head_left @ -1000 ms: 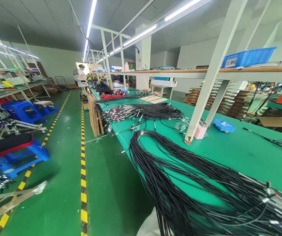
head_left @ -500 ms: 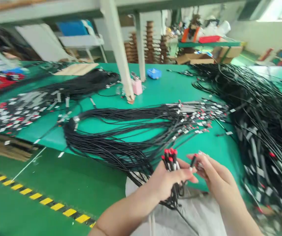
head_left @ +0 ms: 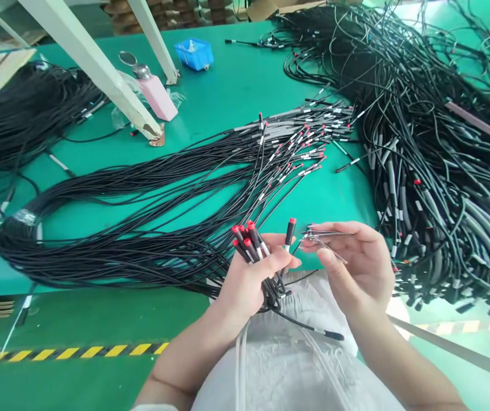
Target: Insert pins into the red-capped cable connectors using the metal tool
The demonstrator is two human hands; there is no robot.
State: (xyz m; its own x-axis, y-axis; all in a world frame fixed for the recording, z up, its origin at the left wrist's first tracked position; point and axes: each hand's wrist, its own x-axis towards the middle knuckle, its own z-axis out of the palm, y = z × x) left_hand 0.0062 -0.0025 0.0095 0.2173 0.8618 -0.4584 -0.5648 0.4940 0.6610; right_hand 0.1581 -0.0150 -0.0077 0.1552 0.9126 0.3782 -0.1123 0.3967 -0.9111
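Observation:
My left hand (head_left: 255,268) is wrapped round a bunch of black cables (head_left: 245,242) with red-capped ends pointing up. Between its thumb and forefinger one single cable end (head_left: 290,231) stands apart from the bunch, its red cap on top. My right hand (head_left: 362,262) grips a small silver nail clipper (head_left: 324,235), its lever spread from the body. The clipper's head is close to the right of the single cable end. A loose black cable end (head_left: 332,335) hangs over my lap below the bunch.
A long looped bundle of black cables (head_left: 133,177) lies on the green table (head_left: 236,74). At the right is a large cable heap (head_left: 420,114). A white post (head_left: 99,68), a pink bottle (head_left: 158,97) and a blue bin (head_left: 194,54) stand farther back.
The view has tilted down and closer. My right hand has drawn a little away from the single cable end, and the clipper now shows plainly. My left hand still holds the bunch.

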